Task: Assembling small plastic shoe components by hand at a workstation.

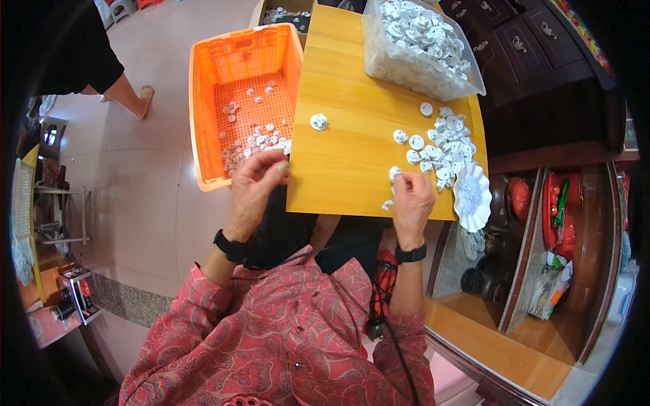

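Note:
Between the basket and the table's left edge hovers my left hand, its fingers loosely curled, thumb and forefinger a little apart, nothing visible in them. My right hand, low over the table's near side, pinches a small round white plastic part. A few tiny pale pieces lie beside those fingers. To the right spreads a heap of similar white plastic parts. One single white part sits apart on the left of the yellow table. More parts lie in the orange basket.
A clear plastic bin full of white parts stands at the table's far right. At the near right corner is a white fluted dish of tiny pale pieces. Dark cabinets and open shelves flank the right. Another person's leg shows far left.

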`<state>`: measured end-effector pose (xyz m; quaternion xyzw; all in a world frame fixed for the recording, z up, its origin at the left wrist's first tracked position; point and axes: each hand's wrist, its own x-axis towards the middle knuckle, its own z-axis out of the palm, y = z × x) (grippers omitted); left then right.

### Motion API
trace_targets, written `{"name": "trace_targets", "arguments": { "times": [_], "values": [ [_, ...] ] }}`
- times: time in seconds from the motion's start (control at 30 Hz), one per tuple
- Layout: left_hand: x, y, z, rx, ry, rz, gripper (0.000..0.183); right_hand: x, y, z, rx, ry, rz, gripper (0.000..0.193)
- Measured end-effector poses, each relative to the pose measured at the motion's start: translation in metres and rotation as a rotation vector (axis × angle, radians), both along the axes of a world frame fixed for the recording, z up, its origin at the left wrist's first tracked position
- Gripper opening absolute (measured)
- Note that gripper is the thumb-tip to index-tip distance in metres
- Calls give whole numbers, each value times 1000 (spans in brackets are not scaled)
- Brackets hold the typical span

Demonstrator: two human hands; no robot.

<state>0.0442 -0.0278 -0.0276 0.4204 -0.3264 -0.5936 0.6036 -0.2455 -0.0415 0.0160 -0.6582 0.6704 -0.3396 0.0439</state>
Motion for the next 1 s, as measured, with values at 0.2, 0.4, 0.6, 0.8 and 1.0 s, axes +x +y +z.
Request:
{"name": "trace_targets", "arguments": {
  "times": [0.2,0.4,0.6,0.8,1.0],
  "values": [
    [-23,21,26,-309,-379,-301,38,76,41,32,182,-280,222,7],
    [-26,22,29,-533,-681,-352,38,93,57,32,305,-447,257,8],
    [-27,26,31,-357,-572,-434,30,73,70,28,244,-411,158,8],
    [-34,29,20,-130,-77,-401,21,29,81,-6,130,-7,-99,18],
    [-32,29,22,35,62,-502,25,32,80,-4,101,222,-26,28]
  ]
}}
